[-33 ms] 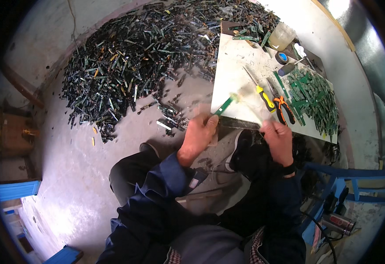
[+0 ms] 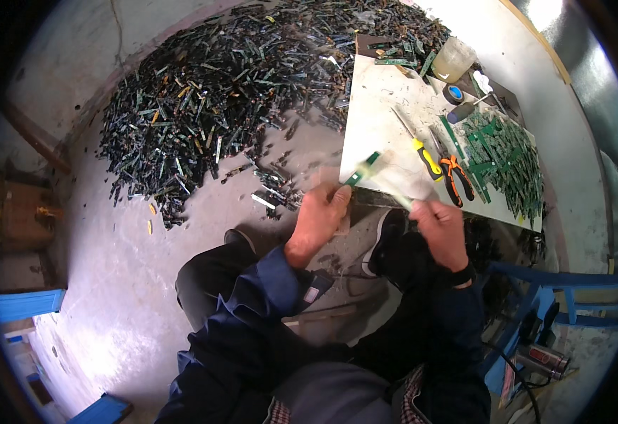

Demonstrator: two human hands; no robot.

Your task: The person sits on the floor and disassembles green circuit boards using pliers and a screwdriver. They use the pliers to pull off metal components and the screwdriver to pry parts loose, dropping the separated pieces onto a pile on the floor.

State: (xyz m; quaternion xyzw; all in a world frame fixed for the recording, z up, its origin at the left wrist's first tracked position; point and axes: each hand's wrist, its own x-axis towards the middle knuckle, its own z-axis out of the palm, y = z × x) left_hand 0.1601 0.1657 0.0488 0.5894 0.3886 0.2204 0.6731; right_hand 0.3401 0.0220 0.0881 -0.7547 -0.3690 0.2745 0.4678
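My left hand (image 2: 319,215) is closed, pinching the near end of a narrow green circuit board strip (image 2: 371,161) at the left edge of the white board. In my closed right hand (image 2: 439,230) is the end of a slim pale stick-like tool (image 2: 398,198), smeared by motion. Its pale, blurred tip lies over the middle of the strip; I cannot tell whether it has bristles. To the right of the tool lie a yellow-handled screwdriver (image 2: 428,160) and orange-and-black pliers (image 2: 456,178).
Many similar green strips (image 2: 507,162) are heaped on the white board (image 2: 372,95). Behind them stand a blue tape roll (image 2: 454,93) and a cloudy plastic cup (image 2: 453,59). A large pile of dark strips (image 2: 217,99) covers the floor. A blue frame (image 2: 570,275) stands at right.
My right hand has shifted slightly left and down. The pale tool's tip has slid from the strip's far end back toward my left hand, which stays put with the strip.
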